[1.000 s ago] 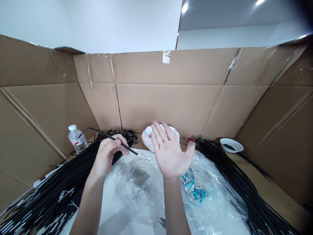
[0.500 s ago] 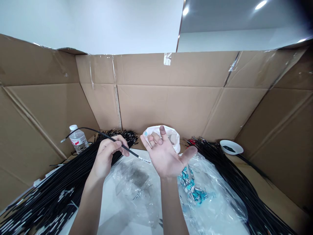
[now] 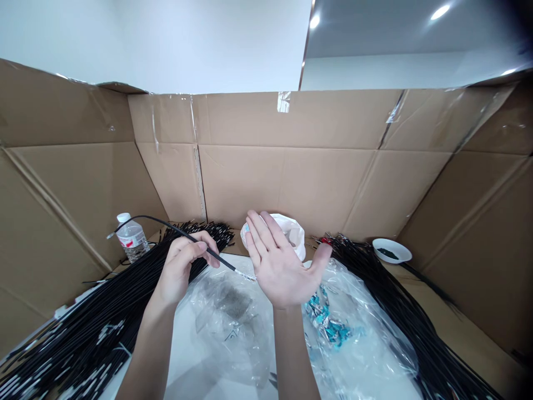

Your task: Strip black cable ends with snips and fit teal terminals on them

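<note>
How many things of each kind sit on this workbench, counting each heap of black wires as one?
Wire heaps: 2
Single wire in left hand: 1
Water bottle: 1
White bowl: 1
White bag: 1
Clear plastic bags: 2
Total: 8

A three-sided cardboard screen (image 3: 300, 166) encloses the white worktop (image 3: 187, 361), with panels running from 9 o'clock through 12 o'clock to 3 o'clock; the panel seams are joined with strips of clear tape (image 3: 283, 101), and fold creases run diagonally across both side panels. Above the screen, a plain white wall (image 3: 187, 39) occupies 10 to 12 o'clock and ends at a thin vertical edge (image 3: 306, 44), beyond which a grey ceiling (image 3: 395, 25) extends toward 2 o'clock. Recessed ceiling lights (image 3: 440, 11) are lit, and the illumination across the enclosure is even and bright.
</note>
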Demonstrator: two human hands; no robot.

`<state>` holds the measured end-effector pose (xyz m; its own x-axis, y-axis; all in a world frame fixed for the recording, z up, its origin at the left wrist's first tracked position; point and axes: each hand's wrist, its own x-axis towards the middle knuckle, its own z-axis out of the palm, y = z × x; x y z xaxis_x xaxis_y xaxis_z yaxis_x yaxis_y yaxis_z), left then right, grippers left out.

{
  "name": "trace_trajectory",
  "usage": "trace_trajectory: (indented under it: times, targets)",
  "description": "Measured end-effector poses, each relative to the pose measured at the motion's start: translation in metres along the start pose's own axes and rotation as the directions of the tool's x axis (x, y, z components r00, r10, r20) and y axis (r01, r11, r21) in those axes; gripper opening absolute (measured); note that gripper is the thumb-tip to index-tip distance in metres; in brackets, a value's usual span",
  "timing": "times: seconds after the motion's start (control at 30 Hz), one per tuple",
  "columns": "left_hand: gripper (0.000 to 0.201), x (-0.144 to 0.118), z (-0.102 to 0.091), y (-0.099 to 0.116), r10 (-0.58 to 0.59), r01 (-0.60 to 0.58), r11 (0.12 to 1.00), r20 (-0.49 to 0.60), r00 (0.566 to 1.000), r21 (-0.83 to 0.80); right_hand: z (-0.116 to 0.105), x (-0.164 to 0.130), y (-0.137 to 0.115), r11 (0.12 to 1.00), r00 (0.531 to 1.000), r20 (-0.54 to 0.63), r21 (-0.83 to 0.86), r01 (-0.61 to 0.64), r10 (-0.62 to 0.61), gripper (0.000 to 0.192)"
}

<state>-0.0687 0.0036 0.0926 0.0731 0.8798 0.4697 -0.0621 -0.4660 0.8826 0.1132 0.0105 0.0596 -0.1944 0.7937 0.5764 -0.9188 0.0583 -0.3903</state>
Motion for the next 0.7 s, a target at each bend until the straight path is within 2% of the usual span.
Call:
trace_trajectory:
  times: [0.3, 0.53, 0.7]
  targets:
    - [0.028, -0.0037, -0.0059, -0.0038, 0.002, -0.011, 0.997, 0.113, 0.994, 0.077, 0.0046, -0.0015, 0.0012, 0.999, 1.000, -0.007, 0.037, -0.023, 0.023, 0.100]
    - [0.031, -0.0045, -0.0054, -0.0059, -0.022, -0.002, 0.993, 0.198, 0.980, 0.122, -0.0005, 0.0000, 0.0028, 0.999, 0.999, 0.033, 0.015, -0.031, 0.030, 0.088]
    - [0.031, -0.0064, -0.0029, -0.0020, -0.044, 0.000, 0.985, 0.254, 0.966, 0.171, -0.0023, 0.0006, 0.0046, 0.997, 0.995, 0.080, 0.044, -0.057, 0.053, 0.095]
